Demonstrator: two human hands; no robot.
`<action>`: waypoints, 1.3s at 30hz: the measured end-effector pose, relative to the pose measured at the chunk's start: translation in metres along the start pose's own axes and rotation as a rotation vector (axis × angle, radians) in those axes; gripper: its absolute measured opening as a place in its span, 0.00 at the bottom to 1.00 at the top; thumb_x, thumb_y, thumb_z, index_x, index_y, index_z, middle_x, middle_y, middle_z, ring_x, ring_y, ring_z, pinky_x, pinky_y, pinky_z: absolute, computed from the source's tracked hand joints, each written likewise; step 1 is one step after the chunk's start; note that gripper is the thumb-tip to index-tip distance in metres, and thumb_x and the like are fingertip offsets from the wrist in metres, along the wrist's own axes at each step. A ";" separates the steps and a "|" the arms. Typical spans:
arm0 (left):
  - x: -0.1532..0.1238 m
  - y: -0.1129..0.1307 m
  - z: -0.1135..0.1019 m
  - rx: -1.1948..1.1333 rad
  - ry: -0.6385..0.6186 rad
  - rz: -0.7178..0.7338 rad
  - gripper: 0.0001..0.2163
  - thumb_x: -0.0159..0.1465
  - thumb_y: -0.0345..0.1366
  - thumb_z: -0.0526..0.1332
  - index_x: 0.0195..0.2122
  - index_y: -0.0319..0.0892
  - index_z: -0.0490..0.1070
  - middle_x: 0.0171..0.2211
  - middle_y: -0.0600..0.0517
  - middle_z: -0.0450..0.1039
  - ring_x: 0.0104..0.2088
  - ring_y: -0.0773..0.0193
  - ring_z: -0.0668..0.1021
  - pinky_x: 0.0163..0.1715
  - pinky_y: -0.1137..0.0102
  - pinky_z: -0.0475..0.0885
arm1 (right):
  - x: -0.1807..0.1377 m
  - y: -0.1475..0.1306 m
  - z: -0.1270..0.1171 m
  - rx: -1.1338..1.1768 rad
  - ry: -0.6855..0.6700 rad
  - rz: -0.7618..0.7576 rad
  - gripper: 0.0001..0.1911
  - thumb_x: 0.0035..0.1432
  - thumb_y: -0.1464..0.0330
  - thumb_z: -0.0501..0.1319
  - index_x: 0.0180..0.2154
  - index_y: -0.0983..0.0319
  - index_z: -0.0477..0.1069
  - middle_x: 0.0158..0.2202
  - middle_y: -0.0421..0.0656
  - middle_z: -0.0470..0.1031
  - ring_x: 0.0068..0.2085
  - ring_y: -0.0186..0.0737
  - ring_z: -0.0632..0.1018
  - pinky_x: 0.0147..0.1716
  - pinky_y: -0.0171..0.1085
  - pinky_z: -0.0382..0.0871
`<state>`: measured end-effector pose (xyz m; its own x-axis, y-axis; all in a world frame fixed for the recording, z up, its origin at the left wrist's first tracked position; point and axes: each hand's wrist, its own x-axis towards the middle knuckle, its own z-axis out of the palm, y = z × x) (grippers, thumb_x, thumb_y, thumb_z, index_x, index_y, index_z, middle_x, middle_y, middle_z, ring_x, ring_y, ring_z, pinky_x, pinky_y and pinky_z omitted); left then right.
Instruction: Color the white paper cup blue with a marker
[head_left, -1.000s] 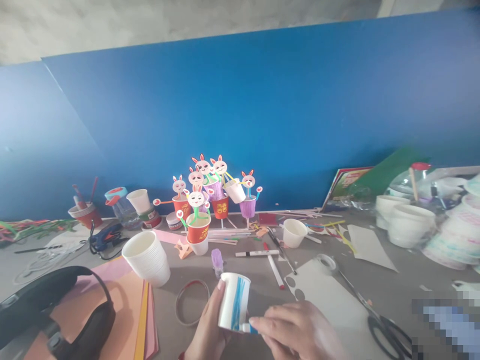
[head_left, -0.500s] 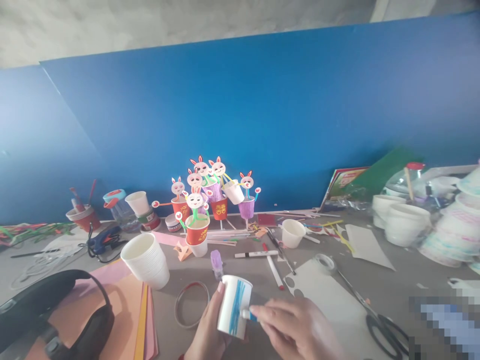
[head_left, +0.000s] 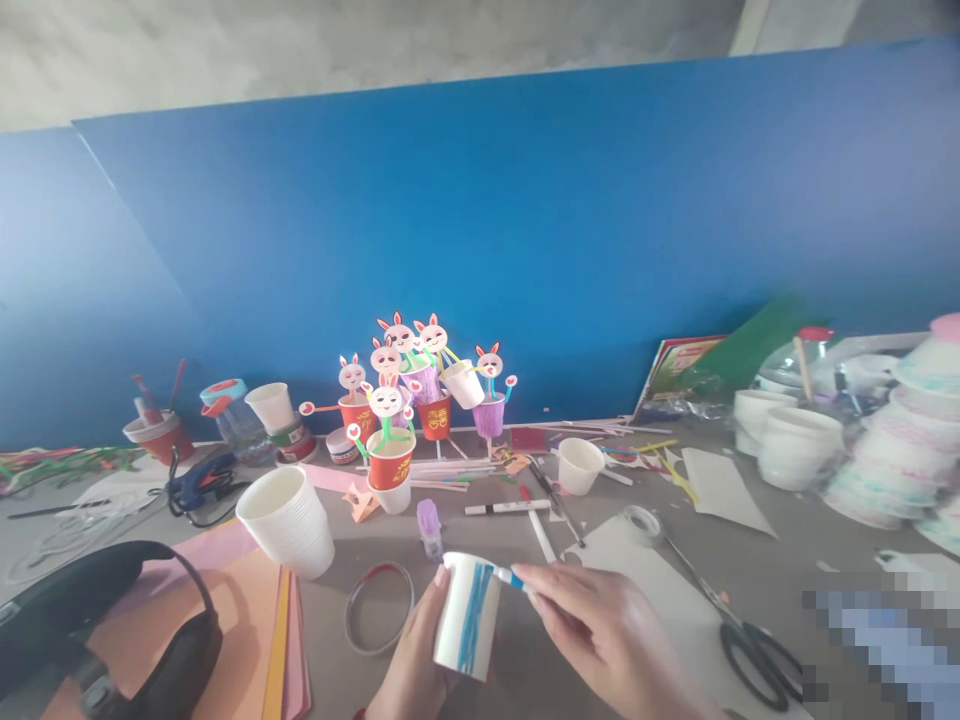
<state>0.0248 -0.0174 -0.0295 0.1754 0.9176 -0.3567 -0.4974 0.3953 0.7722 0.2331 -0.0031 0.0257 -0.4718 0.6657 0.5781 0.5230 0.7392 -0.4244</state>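
**Blue-streaked paper cup held over the bench's near edge**

The paper cup [head_left: 469,615], white with blue streaks down its side, is held just above the bench [head_left: 787,560] at the middle of its near edge. Its mouth is up and it tilts slightly. The left hand [head_left: 412,660] grips it from the left, thumb pressed flat against the wall below the rim; the other fingers are hidden behind the cup. The right hand [head_left: 607,640] pinches a marker [head_left: 512,578] between thumb and forefinger, its tip touching the cup's side just under the rim.

A tape ring [head_left: 379,620] lies flat just left of the cup, and a small purple tube [head_left: 430,525] stands just behind it. A stack of white cups [head_left: 287,520] leans on coloured paper sheets [head_left: 247,640] toward the left. Scissors [head_left: 757,650] lie toward the near right corner. Bunny-faced cup figures [head_left: 390,450] stand along the back edge.
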 end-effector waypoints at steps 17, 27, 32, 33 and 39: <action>0.006 0.000 0.001 -0.107 0.005 -0.009 0.25 0.57 0.61 0.66 0.34 0.39 0.76 0.22 0.50 0.77 0.22 0.61 0.77 0.18 0.71 0.67 | -0.002 -0.002 0.002 0.026 -0.080 -0.013 0.16 0.68 0.74 0.53 0.52 0.55 0.73 0.32 0.40 0.83 0.28 0.37 0.82 0.28 0.31 0.70; 0.001 0.008 0.011 -0.143 0.037 -0.022 0.28 0.48 0.62 0.71 0.31 0.38 0.77 0.20 0.52 0.74 0.20 0.62 0.75 0.16 0.70 0.68 | -0.005 -0.004 0.003 0.030 -0.148 -0.047 0.15 0.68 0.73 0.54 0.49 0.54 0.74 0.29 0.38 0.81 0.26 0.36 0.80 0.27 0.32 0.68; -0.002 0.011 0.013 -0.094 0.018 -0.014 0.29 0.50 0.64 0.68 0.32 0.38 0.77 0.20 0.48 0.78 0.19 0.63 0.74 0.17 0.71 0.68 | -0.002 0.000 0.003 0.040 -0.050 0.032 0.16 0.68 0.74 0.53 0.51 0.55 0.73 0.35 0.41 0.84 0.30 0.37 0.82 0.30 0.32 0.70; -0.002 0.011 0.013 -0.112 0.023 -0.011 0.29 0.50 0.63 0.69 0.32 0.38 0.76 0.21 0.49 0.77 0.19 0.62 0.75 0.18 0.71 0.68 | -0.001 -0.002 0.002 0.026 -0.079 -0.005 0.16 0.68 0.74 0.53 0.50 0.55 0.74 0.32 0.40 0.83 0.28 0.37 0.81 0.28 0.32 0.70; -0.002 0.013 0.016 -0.167 0.075 -0.027 0.31 0.44 0.65 0.71 0.30 0.38 0.75 0.19 0.51 0.75 0.21 0.61 0.76 0.18 0.70 0.67 | -0.001 -0.013 0.000 -0.023 -0.151 -0.091 0.15 0.67 0.73 0.53 0.47 0.56 0.77 0.25 0.39 0.80 0.23 0.35 0.78 0.23 0.30 0.66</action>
<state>0.0312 -0.0135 -0.0108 0.1295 0.8986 -0.4191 -0.6285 0.4013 0.6663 0.2264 -0.0128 0.0304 -0.6183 0.6053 0.5013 0.4887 0.7957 -0.3579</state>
